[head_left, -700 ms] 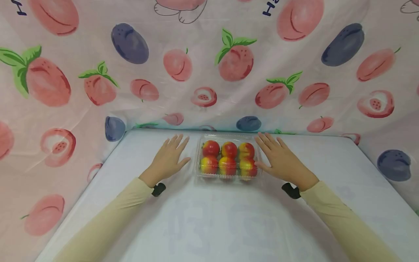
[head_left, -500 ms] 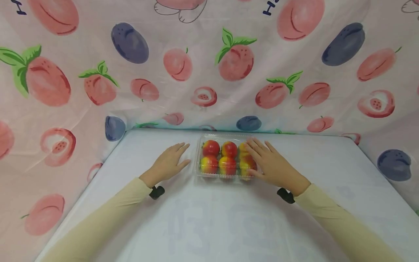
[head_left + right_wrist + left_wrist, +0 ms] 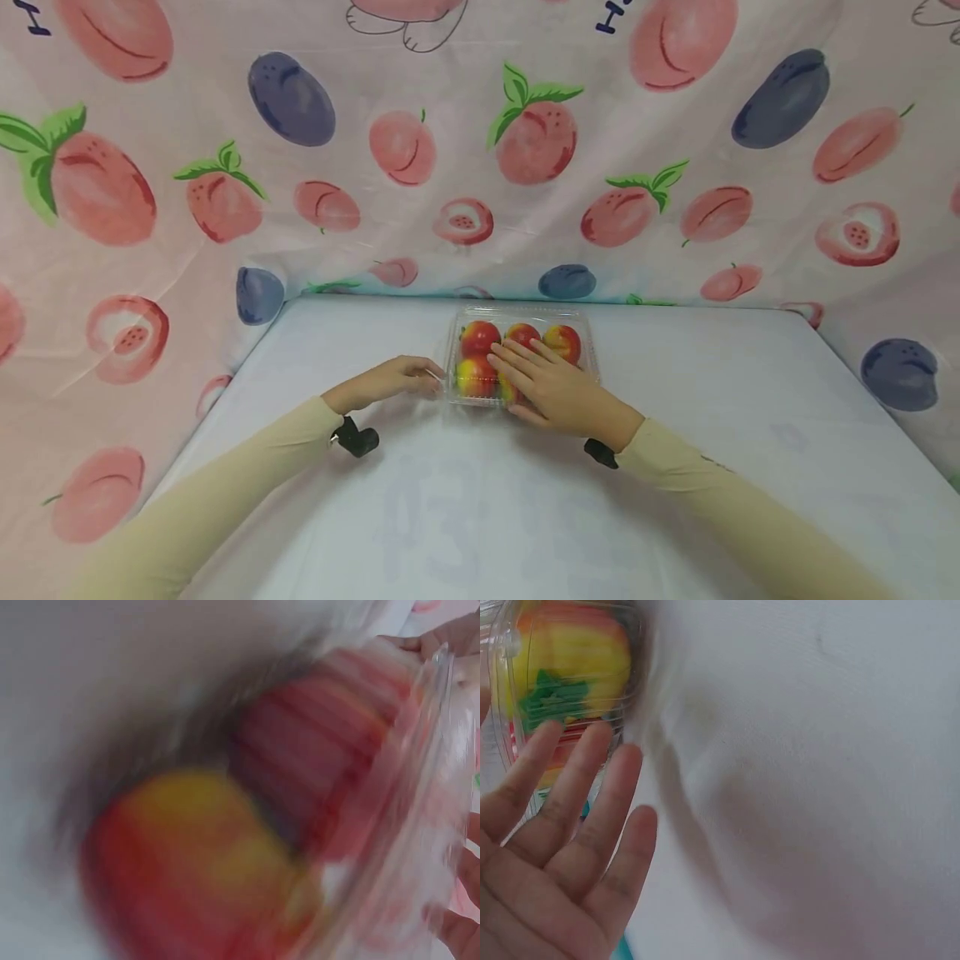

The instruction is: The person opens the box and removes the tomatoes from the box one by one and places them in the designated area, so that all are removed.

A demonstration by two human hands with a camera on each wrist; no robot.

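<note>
Plastic ribbed box (image 3: 523, 313), round fruit (image 3: 480, 338) inside, left grip (image 3: 386, 382) loosely spread, right grip (image 3: 555, 387) outstretched (both empty).

Place: you are in a small draped nook, set up much like a filming booth; the building around it cannot be told.
Cloth (image 3: 420, 75): pale pink, printed with peaches, dark plum-like fruit and bits of lettering, it walls you in ahead and on both sides.
Bench (image 3: 697, 358): white-covered, its far edge meeting the printed folds before you.
Wrist devices (image 3: 356, 439): black, one worn beneath each of your cuffs (image 3: 318, 425).
</note>
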